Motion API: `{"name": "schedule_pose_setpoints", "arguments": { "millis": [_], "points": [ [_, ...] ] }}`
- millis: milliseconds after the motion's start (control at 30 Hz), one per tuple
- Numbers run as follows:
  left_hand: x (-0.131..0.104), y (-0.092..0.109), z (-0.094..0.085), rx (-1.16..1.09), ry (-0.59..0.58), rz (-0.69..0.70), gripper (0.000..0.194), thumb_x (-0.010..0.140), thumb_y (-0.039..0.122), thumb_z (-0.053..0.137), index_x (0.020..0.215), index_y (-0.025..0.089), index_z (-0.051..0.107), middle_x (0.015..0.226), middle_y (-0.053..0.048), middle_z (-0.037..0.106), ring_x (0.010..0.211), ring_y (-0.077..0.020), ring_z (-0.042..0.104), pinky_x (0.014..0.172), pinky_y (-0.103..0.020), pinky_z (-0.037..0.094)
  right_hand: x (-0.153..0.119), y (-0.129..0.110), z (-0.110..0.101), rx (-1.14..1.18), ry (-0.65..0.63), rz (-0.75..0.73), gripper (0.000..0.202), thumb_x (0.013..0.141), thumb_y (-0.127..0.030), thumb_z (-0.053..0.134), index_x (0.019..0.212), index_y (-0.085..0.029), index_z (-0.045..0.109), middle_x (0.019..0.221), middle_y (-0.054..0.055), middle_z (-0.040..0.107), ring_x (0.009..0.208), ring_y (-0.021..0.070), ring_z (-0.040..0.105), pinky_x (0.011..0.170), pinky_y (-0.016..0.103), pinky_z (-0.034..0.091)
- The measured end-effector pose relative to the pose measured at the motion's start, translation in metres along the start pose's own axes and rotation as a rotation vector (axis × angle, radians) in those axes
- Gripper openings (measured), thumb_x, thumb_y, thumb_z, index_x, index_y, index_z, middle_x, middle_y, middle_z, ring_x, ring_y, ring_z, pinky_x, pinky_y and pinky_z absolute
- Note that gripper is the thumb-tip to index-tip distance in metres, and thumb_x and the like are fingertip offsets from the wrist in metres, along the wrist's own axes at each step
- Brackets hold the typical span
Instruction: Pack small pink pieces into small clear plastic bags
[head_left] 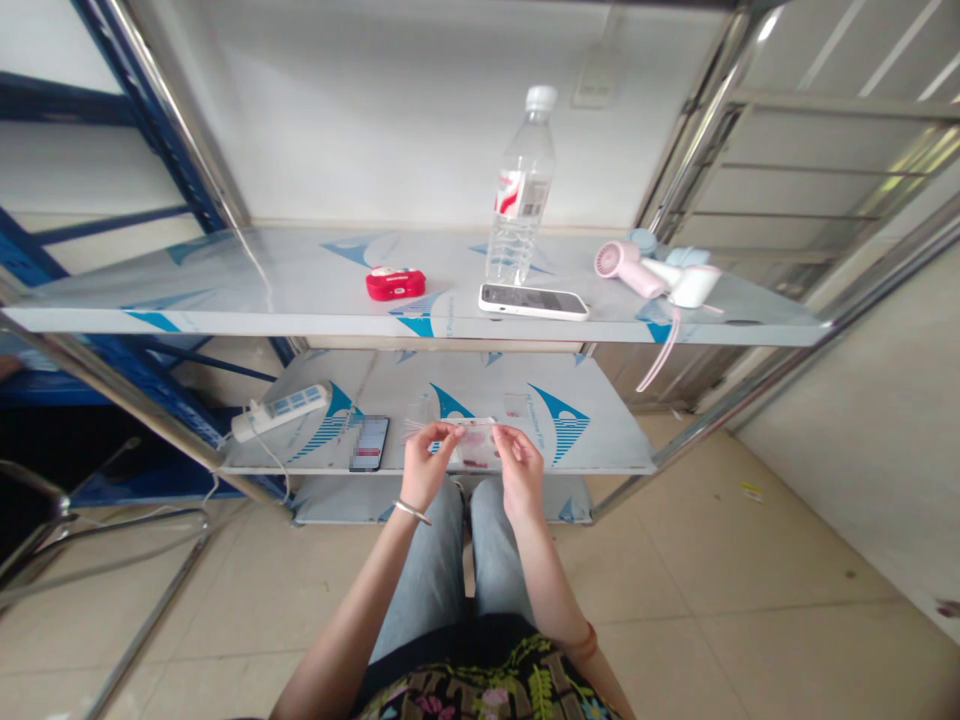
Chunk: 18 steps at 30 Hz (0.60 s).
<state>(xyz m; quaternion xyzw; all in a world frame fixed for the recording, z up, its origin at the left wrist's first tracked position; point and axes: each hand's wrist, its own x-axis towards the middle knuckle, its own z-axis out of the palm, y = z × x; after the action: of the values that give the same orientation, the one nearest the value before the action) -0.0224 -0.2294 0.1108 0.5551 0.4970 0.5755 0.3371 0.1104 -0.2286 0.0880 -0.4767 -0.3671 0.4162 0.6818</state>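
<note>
Steel shelves (247, 300) over tiled floor (750, 600); both hands, left hand (427, 465) and right hand (519, 470), pinched on clear packet (474, 442).

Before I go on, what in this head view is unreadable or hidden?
- Small clear packet held by the left hand and right hand: contents too small; fingers cover its ends.
- Dark phone on the lower shelf: screen blurred.
- Bottle label: too small to read.
</note>
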Motion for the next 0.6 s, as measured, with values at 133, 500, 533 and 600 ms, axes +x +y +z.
{"name": "schedule_pose_setpoints", "arguments": {
  "millis": [133, 500, 533, 600],
  "points": [
    [-0.002, 0.006, 0.001, 0.026, 0.033, 0.019, 0.027, 0.078, 0.042, 0.065, 0.074, 0.016, 0.067, 0.073, -0.004, 0.069, 0.073, -0.0149, 0.062, 0.072, -0.025, 0.047, -0.003, -0.003, -0.002, -0.045, 0.017, -0.028, 0.033, 0.072, -0.047, 0.071, 0.083, -0.015, 0.069, 0.085, 0.007, 0.07, 0.084, 0.0201, 0.062, 0.074, 0.03, 0.046],
    [-0.006, 0.021, 0.004, 0.053, -0.065, 0.086, 0.027, 0.083, 0.042, 0.059, 0.078, 0.017, 0.066, 0.078, -0.004, 0.069, 0.076, -0.0155, 0.063, 0.075, -0.026, 0.047, -0.005, -0.017, -0.011, -0.136, -0.003, -0.144, 0.029, 0.077, -0.045, 0.067, 0.084, -0.017, 0.07, 0.09, 0.006, 0.068, 0.088, 0.0198, 0.061, 0.08, 0.032, 0.044],
    [-0.007, 0.022, 0.004, 0.057, -0.081, 0.095, 0.027, 0.085, 0.041, 0.057, 0.08, 0.017, 0.066, 0.079, -0.004, 0.07, 0.078, -0.0156, 0.063, 0.076, -0.026, 0.047, -0.005, -0.018, -0.012, -0.141, -0.014, -0.149, 0.028, 0.078, -0.045, 0.067, 0.084, -0.017, 0.07, 0.091, 0.006, 0.068, 0.089, 0.0199, 0.061, 0.081, 0.032, 0.044],
    [-0.007, 0.024, 0.003, 0.062, -0.098, 0.113, 0.027, 0.086, 0.041, 0.056, 0.082, 0.016, 0.066, 0.081, -0.004, 0.07, 0.079, -0.0156, 0.063, 0.076, -0.025, 0.047, -0.004, -0.02, -0.013, -0.147, -0.057, -0.149, 0.027, 0.078, -0.044, 0.067, 0.085, -0.018, 0.07, 0.093, 0.006, 0.069, 0.091, 0.0202, 0.061, 0.082, 0.033, 0.045]
  ]
}}
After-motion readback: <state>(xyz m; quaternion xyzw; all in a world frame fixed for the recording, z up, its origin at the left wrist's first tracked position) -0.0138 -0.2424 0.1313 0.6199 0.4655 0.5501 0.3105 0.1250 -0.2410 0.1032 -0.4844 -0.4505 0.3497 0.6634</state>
